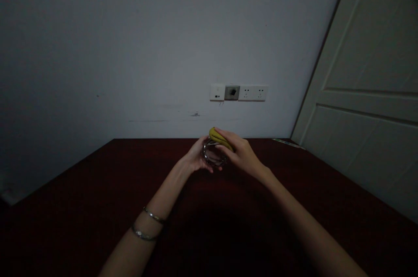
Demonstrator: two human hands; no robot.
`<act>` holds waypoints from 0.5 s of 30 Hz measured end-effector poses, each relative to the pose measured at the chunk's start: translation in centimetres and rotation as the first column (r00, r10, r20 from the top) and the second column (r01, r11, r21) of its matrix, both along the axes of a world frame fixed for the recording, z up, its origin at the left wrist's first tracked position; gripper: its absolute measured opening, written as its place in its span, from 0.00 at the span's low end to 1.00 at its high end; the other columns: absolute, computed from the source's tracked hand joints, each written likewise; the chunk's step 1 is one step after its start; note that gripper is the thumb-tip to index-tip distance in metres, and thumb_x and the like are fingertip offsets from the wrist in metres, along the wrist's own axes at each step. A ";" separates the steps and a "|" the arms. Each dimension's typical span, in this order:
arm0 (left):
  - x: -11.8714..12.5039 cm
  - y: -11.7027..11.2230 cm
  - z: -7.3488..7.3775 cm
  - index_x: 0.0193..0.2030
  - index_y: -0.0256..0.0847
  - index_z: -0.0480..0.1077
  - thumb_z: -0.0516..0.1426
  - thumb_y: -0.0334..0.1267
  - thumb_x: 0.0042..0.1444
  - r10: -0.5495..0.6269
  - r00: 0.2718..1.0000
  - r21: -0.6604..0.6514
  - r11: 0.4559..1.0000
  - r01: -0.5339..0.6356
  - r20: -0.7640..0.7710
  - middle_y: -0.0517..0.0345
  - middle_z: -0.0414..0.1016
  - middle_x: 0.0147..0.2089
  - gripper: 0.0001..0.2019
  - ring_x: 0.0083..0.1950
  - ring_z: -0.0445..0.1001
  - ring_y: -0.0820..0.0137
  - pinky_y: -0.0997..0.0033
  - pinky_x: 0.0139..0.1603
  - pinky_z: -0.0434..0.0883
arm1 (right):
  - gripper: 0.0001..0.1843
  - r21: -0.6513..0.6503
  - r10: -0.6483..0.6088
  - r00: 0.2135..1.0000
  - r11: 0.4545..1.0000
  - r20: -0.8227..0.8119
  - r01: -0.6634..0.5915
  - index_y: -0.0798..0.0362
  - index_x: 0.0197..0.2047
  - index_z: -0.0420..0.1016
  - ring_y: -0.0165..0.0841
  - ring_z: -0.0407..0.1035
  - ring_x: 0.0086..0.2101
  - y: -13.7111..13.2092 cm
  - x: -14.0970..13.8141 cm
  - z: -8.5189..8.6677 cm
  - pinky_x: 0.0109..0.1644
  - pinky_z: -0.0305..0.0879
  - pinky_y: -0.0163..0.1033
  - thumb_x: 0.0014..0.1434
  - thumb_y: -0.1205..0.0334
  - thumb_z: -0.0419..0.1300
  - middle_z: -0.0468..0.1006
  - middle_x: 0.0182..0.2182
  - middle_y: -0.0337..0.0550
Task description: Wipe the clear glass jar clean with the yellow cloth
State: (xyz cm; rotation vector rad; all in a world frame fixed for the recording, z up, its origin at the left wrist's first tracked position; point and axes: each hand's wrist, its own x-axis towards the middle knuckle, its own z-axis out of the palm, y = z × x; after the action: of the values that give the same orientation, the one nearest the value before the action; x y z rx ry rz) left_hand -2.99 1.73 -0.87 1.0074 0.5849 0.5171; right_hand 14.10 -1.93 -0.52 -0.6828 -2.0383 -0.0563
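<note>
My left hand (196, 155) is wrapped round a clear glass bowl or cup (214, 157), tilted so that its round mouth faces me. Folded yellow cloth (218, 136) is pinched in my right hand (240, 150), pressed against the upper right rim of the glass. The right thumb reaches over the rim towards the inside. Both hands are above the dark red table, near its far side. Two bracelets circle my left forearm. The left fingers behind the glass are partly hidden.
The dark red table (107, 181) runs up to a pale wall (146, 50). Sockets and a switch plate (240, 92) sit on the wall just beyond my hands. A panelled white door (369, 72) stands at the right. Something thin and flat (287, 143) lies at the far right table edge.
</note>
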 end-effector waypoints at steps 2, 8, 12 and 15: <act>-0.1 -0.2 0.2 0.45 0.30 0.70 0.42 0.54 0.58 -0.013 0.999 0.005 1.000 0.013 -0.029 0.40 0.77 0.30 0.29 0.26 0.77 0.58 0.68 0.15 0.70 | 0.26 -0.016 -0.001 1.000 1.000 -0.026 0.001 0.47 0.63 0.59 0.35 0.64 0.56 0.2 0.0 -0.3 0.60 0.64 0.48 0.62 0.64 0.55 0.69 0.58 0.47; -0.1 0.0 -0.1 0.41 0.32 0.71 0.44 0.52 0.59 0.029 0.999 -0.045 0.999 -0.030 -0.013 0.40 0.78 0.30 0.25 0.25 0.77 0.56 0.66 0.16 0.70 | 0.25 0.068 0.027 0.993 0.997 0.113 -0.034 0.48 0.64 0.55 0.34 0.57 0.61 0.2 0.1 -0.3 0.63 0.59 0.51 0.64 0.68 0.49 0.65 0.60 0.47; 0.2 0.3 -0.6 0.39 0.33 0.70 0.45 0.54 0.58 0.077 0.997 -0.063 0.995 -0.078 -0.011 0.41 0.77 0.28 0.24 0.24 0.77 0.55 0.65 0.15 0.70 | 0.27 0.108 0.008 0.966 0.993 0.257 -0.037 0.50 0.66 0.52 0.34 0.54 0.62 -0.1 0.2 0.1 0.64 0.58 0.50 0.64 0.71 0.48 0.62 0.62 0.49; 0.3 0.6 -1.0 0.38 0.33 0.70 0.46 0.54 0.57 0.097 0.995 -0.088 0.991 -0.097 0.001 0.41 0.77 0.27 0.24 0.25 0.77 0.54 0.64 0.15 0.71 | 0.29 0.137 -0.010 0.956 0.990 0.295 -0.033 0.50 0.66 0.50 0.34 0.54 0.62 -0.1 0.2 0.2 0.64 0.59 0.51 0.64 0.72 0.47 0.61 0.62 0.50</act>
State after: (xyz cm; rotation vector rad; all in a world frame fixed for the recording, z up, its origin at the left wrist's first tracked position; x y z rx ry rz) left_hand -2.72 2.33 -1.88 0.8970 0.6489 0.5747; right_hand 14.33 -2.01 -0.32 -0.6009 -2.2976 -0.3097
